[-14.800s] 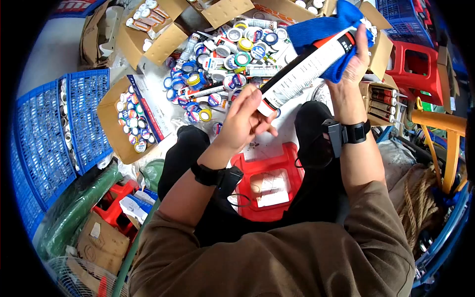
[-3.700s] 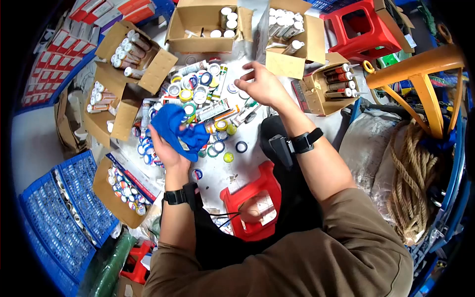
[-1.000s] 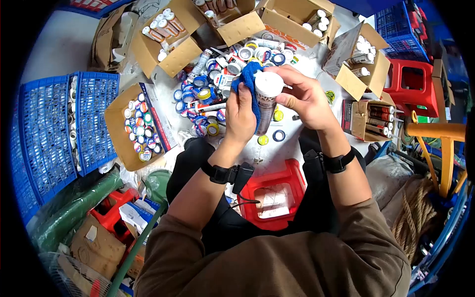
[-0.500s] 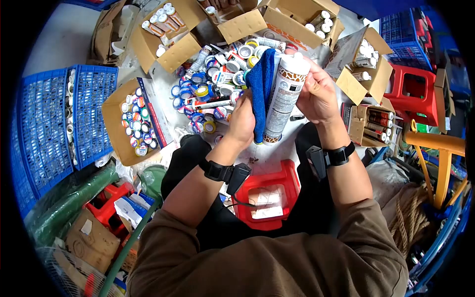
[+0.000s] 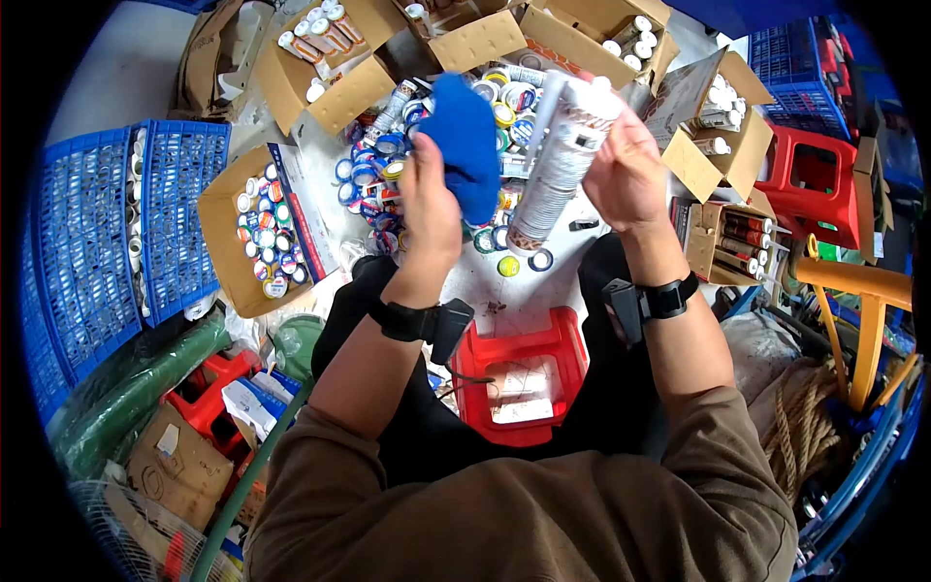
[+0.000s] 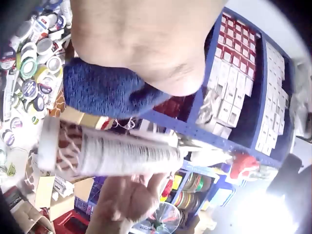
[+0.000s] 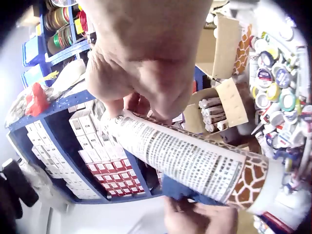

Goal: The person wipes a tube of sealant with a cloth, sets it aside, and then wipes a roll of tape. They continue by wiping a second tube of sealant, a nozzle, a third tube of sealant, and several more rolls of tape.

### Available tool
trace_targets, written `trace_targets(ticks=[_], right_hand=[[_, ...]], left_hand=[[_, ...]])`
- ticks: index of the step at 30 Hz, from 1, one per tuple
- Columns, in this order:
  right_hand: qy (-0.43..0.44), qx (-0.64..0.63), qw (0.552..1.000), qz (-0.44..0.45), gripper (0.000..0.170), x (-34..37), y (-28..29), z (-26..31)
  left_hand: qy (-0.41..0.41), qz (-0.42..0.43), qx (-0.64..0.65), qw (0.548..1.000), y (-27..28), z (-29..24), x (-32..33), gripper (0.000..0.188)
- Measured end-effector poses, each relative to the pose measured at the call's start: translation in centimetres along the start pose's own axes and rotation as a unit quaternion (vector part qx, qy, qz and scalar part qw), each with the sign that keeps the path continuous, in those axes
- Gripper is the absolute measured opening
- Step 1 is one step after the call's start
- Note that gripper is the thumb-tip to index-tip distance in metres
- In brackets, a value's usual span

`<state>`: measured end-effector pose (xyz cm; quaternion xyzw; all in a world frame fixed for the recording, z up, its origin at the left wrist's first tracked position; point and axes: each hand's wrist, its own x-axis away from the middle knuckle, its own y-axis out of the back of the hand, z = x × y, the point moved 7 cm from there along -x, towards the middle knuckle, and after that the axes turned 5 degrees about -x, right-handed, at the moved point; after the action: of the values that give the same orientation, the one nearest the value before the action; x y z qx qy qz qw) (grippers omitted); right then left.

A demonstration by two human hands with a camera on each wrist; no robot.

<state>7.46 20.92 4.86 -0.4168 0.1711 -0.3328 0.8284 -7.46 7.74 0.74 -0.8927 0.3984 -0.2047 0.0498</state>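
A sealant cartridge (image 5: 561, 170) with a giraffe-pattern band and printed white label is held tilted in front of the body. My right hand (image 5: 628, 177) grips it near its white nozzle end, with the fingers partly hidden behind the tube. A blue cloth (image 5: 460, 145) is in my left hand (image 5: 433, 211), thumb up along its side, and a gap shows between cloth and cartridge in the head view. In the right wrist view the cartridge (image 7: 185, 158) slants below the right hand, overlapping the cloth (image 7: 178, 190).
A pile of tape rolls and tubes (image 5: 388, 160) spreads over the floor ahead. Open cardboard boxes surround it, including one with small rolls (image 5: 228, 252) and one with red tubes (image 5: 700, 242). A red stool (image 5: 572, 373) sits between the knees; blue crates (image 5: 179, 223) stand left.
Earlier a black-and-white cartridge was held; later the right hand held nothing. Since then a giraffe-pattern cartridge came into the right hand, and the left hand with the cloth has just moved left, off it.
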Motion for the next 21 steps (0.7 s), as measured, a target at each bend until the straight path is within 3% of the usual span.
trace_targets(ticks=[1, 2, 4, 5, 6, 8, 10, 12, 13, 14, 17, 18, 20, 21], right_hand=[[-0.005, 0.019, 1.000, -0.001, 0.053, 0.1, -0.2, -0.7], [-0.007, 0.043, 0.999, 0.010, 0.053, 0.2, -0.6, -1.1], [-0.009, 0.093, 0.996, 0.010, 0.054, 0.2, -1.1, -1.4], [-0.005, 0.062, 0.998, 0.001, 0.053, 0.2, -1.1, -1.6], [-0.006, 0.062, 0.998, 0.001, 0.053, 0.2, -1.6, -1.9], [0.021, 0.089, 0.996, -0.018, 0.052, 0.4, -2.4, -2.0], [0.010, 0.070, 0.997, -0.028, 0.051, 0.6, -2.3, -2.6], [-0.031, 0.036, 0.998, -0.039, 0.052, 0.8, -1.9, -3.8], [-0.033, 0.028, 0.998, -0.044, 0.050, 0.9, -2.2, -4.1], [-0.033, 0.028, 0.998, -0.045, 0.050, 0.8, -2.1, -4.1], [-0.037, 0.150, 0.986, -0.059, 0.039, 0.7, -1.7, -4.4], [-0.005, 0.244, 0.969, -0.032, 0.041, 0.8, -2.0, -4.2], [-0.007, 0.471, 0.881, 0.040, 0.045, 1.3, -3.7, -4.0], [0.032, 0.558, 0.823, 0.100, 0.047, 1.5, -4.7, -3.9]], left_hand=[[-0.049, 0.035, -0.009, 0.998, -0.6, -0.1, 0.5, 0.067], [-0.076, 0.081, 0.086, 0.990, -2.2, 0.2, 1.3, 0.068], [-0.248, 0.100, -0.101, 0.958, -3.8, -3.6, 3.3, 0.061], [-0.249, 0.066, -0.147, 0.955, -3.3, -2.7, 3.2, 0.043], [-0.247, 0.064, -0.147, 0.956, -3.2, -2.6, 3.1, 0.043], [-0.357, 0.019, -0.256, 0.898, -3.1, -4.0, 3.7, 0.034], [-0.377, 0.019, -0.268, 0.886, -3.2, -4.3, 3.5, 0.041], [-0.444, -0.005, -0.355, 0.823, -3.7, -5.2, 3.6, 0.046], [-0.447, 0.021, -0.322, 0.834, -3.9, -4.9, 3.1, 0.051], [-0.414, 0.050, -0.304, 0.857, -3.9, -4.2, 2.8, 0.062], [-0.253, 0.128, -0.176, 0.943, -4.0, -3.4, 1.6, 0.069], [-0.198, 0.101, -0.099, 0.970, -3.8, -2.0, 0.9, 0.064], [-0.049, 0.095, 0.125, 0.986, -2.3, 1.8, -0.8, 0.055], [0.043, 0.046, 0.191, 0.980, -2.4, 2.1, -0.5, 0.055]])
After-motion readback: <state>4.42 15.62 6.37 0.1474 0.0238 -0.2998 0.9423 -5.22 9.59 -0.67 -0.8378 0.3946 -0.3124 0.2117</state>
